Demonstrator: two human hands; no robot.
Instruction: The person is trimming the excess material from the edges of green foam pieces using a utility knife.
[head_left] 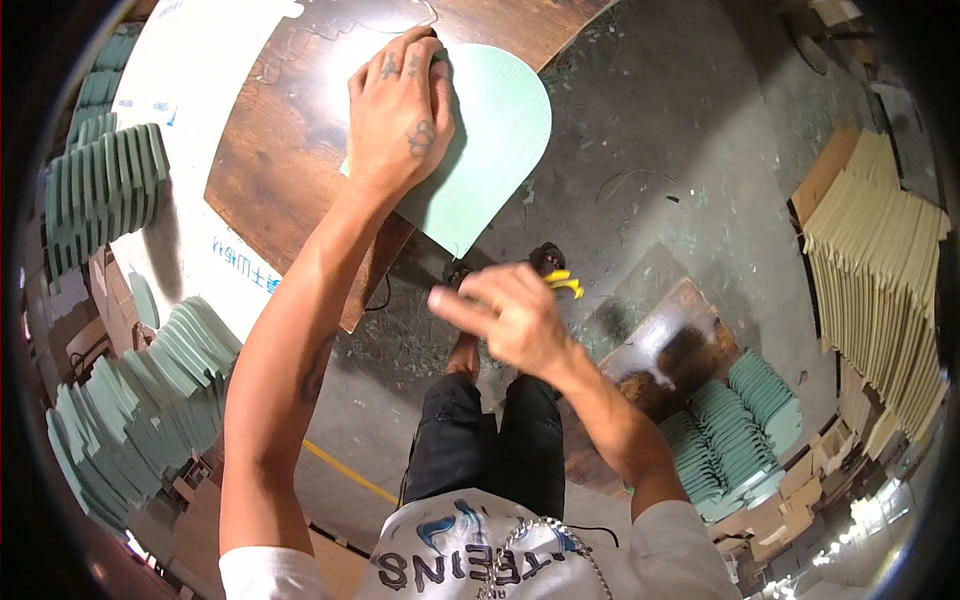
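Note:
A pale green panel (490,130), rounded at one end and pointed at its near corner, juts past the right edge of a brown wooden tabletop (270,150). My left hand (400,110) lies over the panel's left side, fingers bent and close together, holding it. Nearer to me, apart from the panel, my right hand (515,315) is slightly blurred, its fingers curled with one pointing left. From behind its knuckles sticks a yellow tool (568,284) with two curved arms, like small snips; the rest is hidden by the hand.
Stacked green panels (110,190) stand at left, with another green pile (140,400) nearer. More green stacks (735,430) sit at lower right, below a tall cream-coloured stack (875,290). Scraps litter the grey floor (680,150). A loose cord (290,45) lies at the tabletop's far side.

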